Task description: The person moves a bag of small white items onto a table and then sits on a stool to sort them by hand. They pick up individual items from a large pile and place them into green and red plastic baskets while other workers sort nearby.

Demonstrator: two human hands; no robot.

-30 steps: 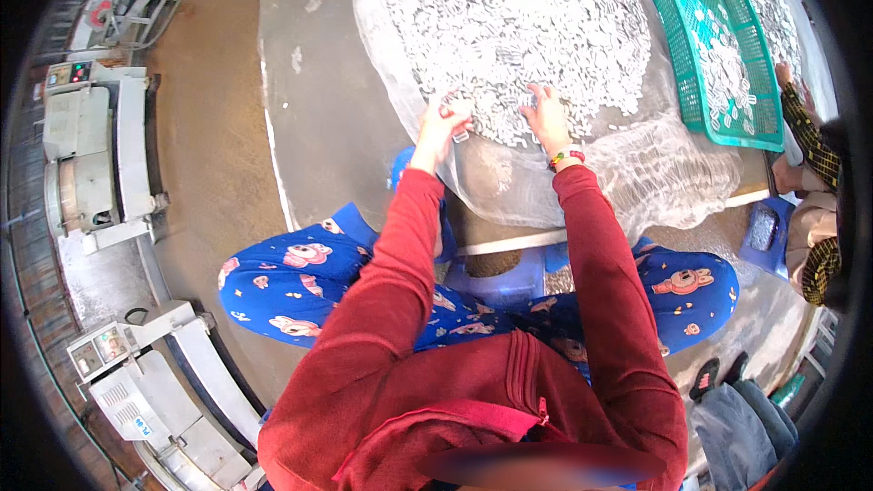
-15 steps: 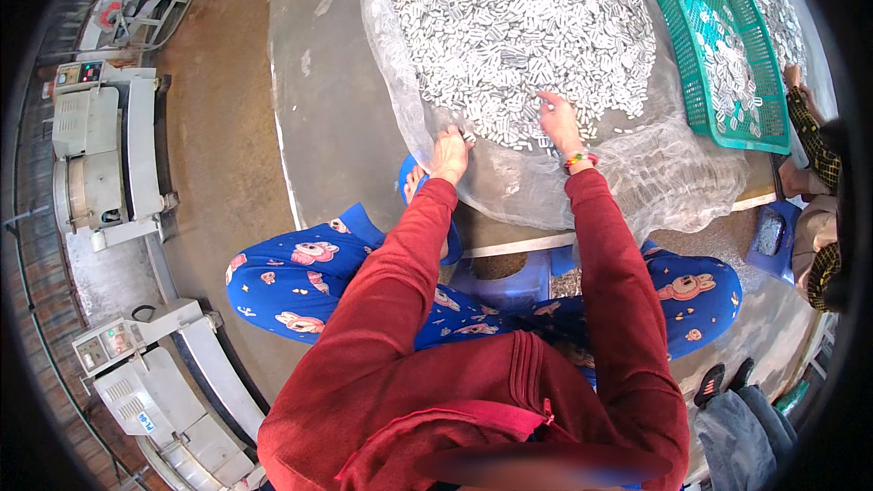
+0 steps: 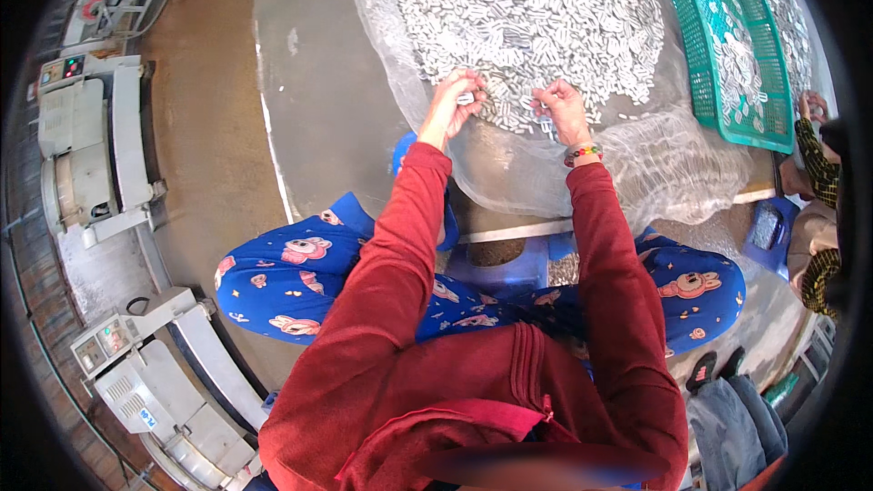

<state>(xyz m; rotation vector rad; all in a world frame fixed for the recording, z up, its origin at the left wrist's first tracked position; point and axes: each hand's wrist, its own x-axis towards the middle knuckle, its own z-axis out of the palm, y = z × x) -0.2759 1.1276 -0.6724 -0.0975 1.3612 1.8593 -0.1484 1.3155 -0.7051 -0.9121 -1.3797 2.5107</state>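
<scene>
2 bare hands, the left hand and the right hand, at the near edge of a heap of small white and grey pieces. The left hand is partly closed, with thumb and curled fingers holding 1 small white piece marked with a dark line. The right hand, a little apart from the left, has its fingers bent and drawn nearly together; 1 pale piece shows just below its fingertips, though whether it is gripped cannot be told. The heap spreads in front of both hands, its fringe reaching between them. Beneath it lies a translucent sheet, bunched to the right of the right hand; a grey surface extends to the left of the left hand. Farther right of the right hand stands a green basket with loose pieces inside; beyond it is a co-worker's hand. A multicoloured bracelet sits just behind the right hand. Well left of the left hand stand pale machines.
</scene>
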